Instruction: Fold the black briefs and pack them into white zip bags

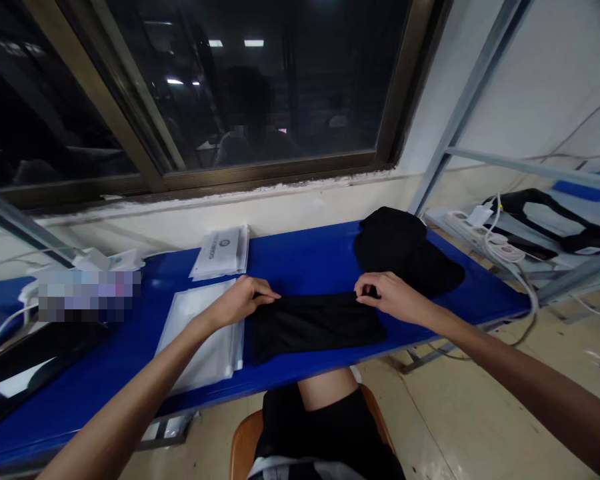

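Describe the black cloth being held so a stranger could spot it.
Below the dark window runs a blue table. On it lies a flat black cloth, pinched by the left hand and right hand. Behind it sits a lumpy black heap, which no hand holds.

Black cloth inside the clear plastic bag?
No, the black cloth lies on the blue table outside the clear plastic bag, beside it.
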`<state>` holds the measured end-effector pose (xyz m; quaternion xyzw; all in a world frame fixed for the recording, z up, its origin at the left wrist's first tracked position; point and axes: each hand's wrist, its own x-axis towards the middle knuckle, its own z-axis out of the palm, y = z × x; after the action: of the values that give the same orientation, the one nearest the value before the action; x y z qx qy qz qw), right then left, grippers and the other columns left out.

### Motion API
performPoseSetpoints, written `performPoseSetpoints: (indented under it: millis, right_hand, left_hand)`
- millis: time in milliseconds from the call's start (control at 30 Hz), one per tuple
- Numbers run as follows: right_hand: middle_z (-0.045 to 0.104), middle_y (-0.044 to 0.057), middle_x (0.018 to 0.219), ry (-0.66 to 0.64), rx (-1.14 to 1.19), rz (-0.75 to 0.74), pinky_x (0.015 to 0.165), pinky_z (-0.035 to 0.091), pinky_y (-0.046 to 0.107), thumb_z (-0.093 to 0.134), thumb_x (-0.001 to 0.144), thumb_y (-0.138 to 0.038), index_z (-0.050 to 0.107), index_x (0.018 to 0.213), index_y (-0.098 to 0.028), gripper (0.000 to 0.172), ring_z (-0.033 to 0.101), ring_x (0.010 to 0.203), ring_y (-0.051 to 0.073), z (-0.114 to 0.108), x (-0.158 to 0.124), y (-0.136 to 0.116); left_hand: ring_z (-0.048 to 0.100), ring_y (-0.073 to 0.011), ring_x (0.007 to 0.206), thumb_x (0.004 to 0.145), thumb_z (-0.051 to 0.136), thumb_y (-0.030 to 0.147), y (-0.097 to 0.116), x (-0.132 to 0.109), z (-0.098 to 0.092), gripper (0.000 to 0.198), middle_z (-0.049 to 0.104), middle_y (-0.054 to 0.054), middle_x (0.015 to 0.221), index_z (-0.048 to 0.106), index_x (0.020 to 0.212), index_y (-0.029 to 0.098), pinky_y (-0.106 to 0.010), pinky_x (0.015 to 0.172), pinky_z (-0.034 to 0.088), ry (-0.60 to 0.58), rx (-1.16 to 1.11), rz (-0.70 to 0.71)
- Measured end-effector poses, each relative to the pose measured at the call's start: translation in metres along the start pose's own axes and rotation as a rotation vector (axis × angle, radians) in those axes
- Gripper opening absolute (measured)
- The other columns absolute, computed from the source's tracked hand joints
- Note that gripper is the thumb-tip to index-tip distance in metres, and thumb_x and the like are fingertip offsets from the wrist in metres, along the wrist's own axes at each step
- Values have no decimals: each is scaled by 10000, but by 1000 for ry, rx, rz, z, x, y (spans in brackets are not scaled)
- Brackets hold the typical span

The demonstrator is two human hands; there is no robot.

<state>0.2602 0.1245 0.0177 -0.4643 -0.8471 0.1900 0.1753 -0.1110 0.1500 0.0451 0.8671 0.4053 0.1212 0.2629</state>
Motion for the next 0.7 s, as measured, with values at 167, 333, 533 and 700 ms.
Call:
performPoseSetpoints:
  millis: [167,333,533,700]
  right_hand:
    - [694,50,879,-153,0,31,752,516,329,698,910,-351,685,1028,-192,198,668,852,218,-11,10,0]
    - [678,170,1174,169,-357,-48,954,539,490,645,941,-223,693,1179,-134,259,642,1110,322,0,-1,-37]
    - [591,184,1441,239,-309,-324,1135,486,428,413,1053,-218,558,1429,-72,429,542,1360,272,63,-13,-83]
    - [190,153,1695,22,-289,-212,1252,145,660,420,1021,-618,255,1630,-140,791,118,1577,372,79,-6,-69]
  left_hand:
    - [661,-269,1143,980,606,249,15,19,-1,254,745,-83,1188,751,1185,209,-395,984,496,-3,241,73]
    - [605,-297,1232,1002,578,261,42,20,16,352,673,-129,1309,649,1337,181,-430,993,505,41,426,114]
    - [388,-338,1482,1051,393,527,49,-36,62,640,495,-194,1543,469,1510,87,-527,1187,358,157,534,145]
    - [99,-284,1588,1049,322,596,30,-37,61,747,167,-128,1700,189,1639,157,-488,1276,188,-47,452,95]
